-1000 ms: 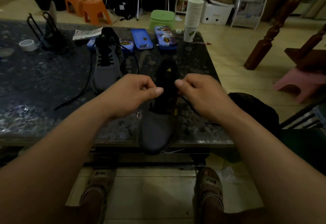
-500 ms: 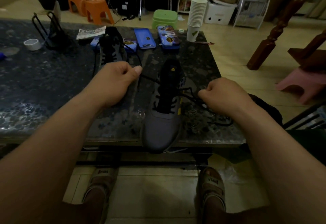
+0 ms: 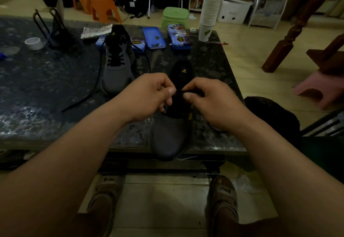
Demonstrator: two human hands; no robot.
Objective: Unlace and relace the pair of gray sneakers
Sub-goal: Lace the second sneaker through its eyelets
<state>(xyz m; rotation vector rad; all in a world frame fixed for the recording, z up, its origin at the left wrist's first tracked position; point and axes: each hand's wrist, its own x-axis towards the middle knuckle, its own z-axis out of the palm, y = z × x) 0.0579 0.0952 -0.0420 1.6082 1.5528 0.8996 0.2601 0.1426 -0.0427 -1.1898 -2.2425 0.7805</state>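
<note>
A gray sneaker (image 3: 170, 136) with a black tongue lies on the dark table (image 3: 46, 91), its toe over the near edge. Above its lacing, my left hand (image 3: 149, 95) and my right hand (image 3: 206, 100) meet, each pinching the black lace (image 3: 183, 92) between thumb and fingers. The hands hide most of the eyelets. The second gray sneaker (image 3: 116, 65) stands further back on the left, laced partway, with its loose black lace end (image 3: 87, 95) trailing across the table toward me.
At the table's back lie two blue cases (image 3: 153, 37), a stack of paper cups (image 3: 209, 16), a tape roll (image 3: 34, 43) and a black wire stand (image 3: 54, 31). Orange (image 3: 104, 7), green (image 3: 175, 15) and pink (image 3: 320, 87) stools stand around. A black bag (image 3: 271, 113) sits to the right.
Half a second ago my hands were spread wide, pulling the lace ends out to both sides. They have come back together over the near sneaker's tongue.
</note>
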